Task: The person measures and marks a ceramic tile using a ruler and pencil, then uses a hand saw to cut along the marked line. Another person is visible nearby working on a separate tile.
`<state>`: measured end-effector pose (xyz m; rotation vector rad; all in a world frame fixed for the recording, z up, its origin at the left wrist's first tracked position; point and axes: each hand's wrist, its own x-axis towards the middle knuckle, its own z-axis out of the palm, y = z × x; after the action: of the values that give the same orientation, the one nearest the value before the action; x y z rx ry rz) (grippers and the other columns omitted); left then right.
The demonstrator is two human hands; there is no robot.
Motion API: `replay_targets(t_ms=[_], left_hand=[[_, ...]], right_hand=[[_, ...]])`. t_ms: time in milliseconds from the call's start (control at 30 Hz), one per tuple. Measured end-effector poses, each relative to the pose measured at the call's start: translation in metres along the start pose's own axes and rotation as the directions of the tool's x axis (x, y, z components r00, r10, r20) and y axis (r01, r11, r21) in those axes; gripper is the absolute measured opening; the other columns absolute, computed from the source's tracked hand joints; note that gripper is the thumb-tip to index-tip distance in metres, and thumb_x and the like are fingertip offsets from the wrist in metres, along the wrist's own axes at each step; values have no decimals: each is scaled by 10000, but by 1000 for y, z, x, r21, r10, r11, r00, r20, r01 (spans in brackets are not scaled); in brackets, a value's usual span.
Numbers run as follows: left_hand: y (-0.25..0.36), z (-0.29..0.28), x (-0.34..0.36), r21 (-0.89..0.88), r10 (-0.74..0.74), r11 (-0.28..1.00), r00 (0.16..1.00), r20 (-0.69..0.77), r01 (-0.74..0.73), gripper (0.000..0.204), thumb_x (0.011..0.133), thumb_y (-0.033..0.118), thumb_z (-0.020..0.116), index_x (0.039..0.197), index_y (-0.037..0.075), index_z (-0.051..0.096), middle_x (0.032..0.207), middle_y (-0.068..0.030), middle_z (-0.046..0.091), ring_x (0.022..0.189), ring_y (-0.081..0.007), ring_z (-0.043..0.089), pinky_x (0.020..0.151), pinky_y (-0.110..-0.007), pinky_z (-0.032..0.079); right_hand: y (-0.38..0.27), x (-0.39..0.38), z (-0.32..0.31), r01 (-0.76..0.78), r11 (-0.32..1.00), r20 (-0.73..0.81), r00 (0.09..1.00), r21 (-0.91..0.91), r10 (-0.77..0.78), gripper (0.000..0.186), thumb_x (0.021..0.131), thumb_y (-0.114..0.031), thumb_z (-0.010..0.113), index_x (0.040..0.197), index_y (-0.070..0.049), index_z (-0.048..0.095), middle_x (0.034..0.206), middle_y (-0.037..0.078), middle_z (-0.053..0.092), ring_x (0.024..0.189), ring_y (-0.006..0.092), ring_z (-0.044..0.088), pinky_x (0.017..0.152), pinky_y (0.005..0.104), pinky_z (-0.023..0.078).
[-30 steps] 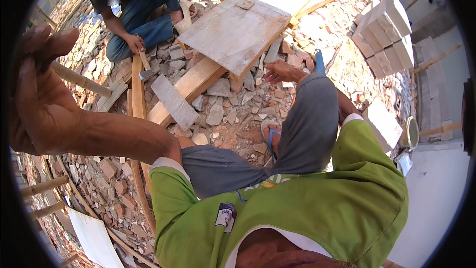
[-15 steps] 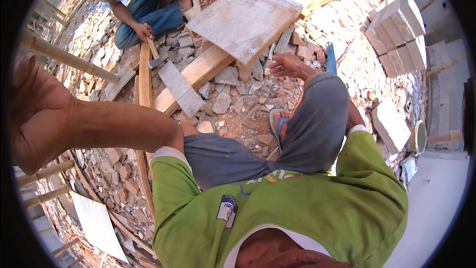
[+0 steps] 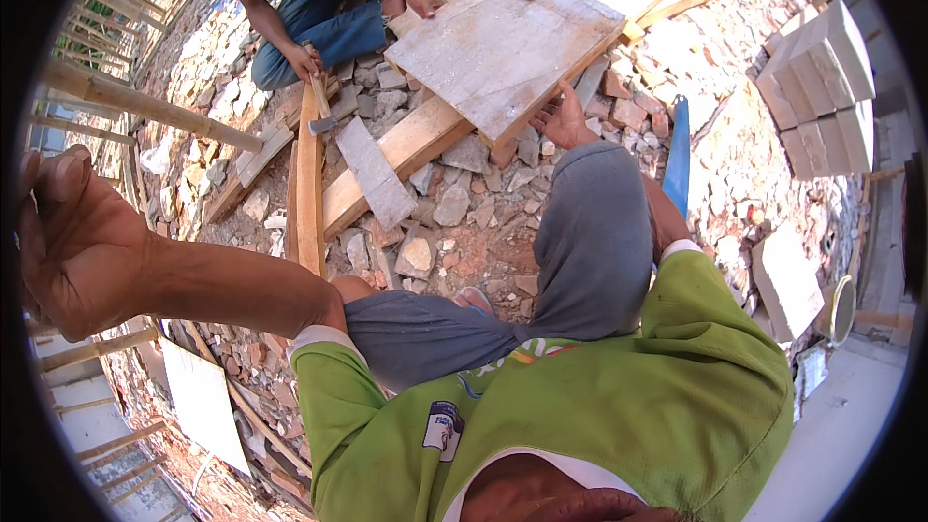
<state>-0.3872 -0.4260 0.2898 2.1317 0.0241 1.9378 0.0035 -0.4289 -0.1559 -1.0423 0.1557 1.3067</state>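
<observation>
My left hand (image 3: pixel 82 242) is raised at the far left with its fingers curled in. The dark rim cuts off part of them, and whatever they hold is hidden. Past my knee, my right hand (image 3: pixel 565 121) reaches out with fingers apart, fingertips at the near right edge of a flat, dusty square board (image 3: pixel 512 43). That board rests tilted over a thick wooden beam (image 3: pixel 425 140). Opposite me, a crouching person has one hand (image 3: pixel 422 2) at the board's left corner. Their other hand (image 3: pixel 304 63) grips a small hammer-like tool with a metal head (image 3: pixel 322 124).
Broken brick and stone (image 3: pixel 449 203) cover the ground. A grey slab strip (image 3: pixel 375 172) lies across the beam, beside a narrow plank (image 3: pixel 309 184). Pale blocks (image 3: pixel 822 87) are stacked at right, near a blue strip (image 3: pixel 679 155). A bamboo pole (image 3: pixel 155 106) juts in from the left.
My right hand has moved forward to the board's edge. The other person's hand has come to the board's corner. My left fingers look more curled, and the view has shifted slightly.
</observation>
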Motion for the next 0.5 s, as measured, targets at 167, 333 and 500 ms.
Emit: replay_targets(t_ms=[167,333,500], left_hand=[[-79,109,-51,15,-542,838,828,145,546,183,906,-58,454,1042,-76,576,979,-177,678,782,-241,718,701,-307,584],[-158,168,-190,721,-935,350,181,304,598,500,928,269,586,1309,-28,458,1187,-169,576,1068,-277,591,927,-331,439],[-123,172,-338,448,-995,-98,-87,-45,888,1001,898,577,596,1446,-156,192,1468,-345,335,1395,-385,345,1121,-424,304]], right_hand=[[-85,35,-3,713,179,49,286,-678,-957,405,834,-135,532,1174,82,560,1165,233,593,1022,334,600,903,430,475],[-153,118,72,544,-341,620,491,-767,-612,636,773,-185,583,1375,-36,440,1289,310,470,1102,463,562,942,517,484],[-140,166,124,343,-552,613,659,-760,-435,774,853,-420,609,1478,-71,315,1382,291,395,1249,470,454,1012,546,407]])
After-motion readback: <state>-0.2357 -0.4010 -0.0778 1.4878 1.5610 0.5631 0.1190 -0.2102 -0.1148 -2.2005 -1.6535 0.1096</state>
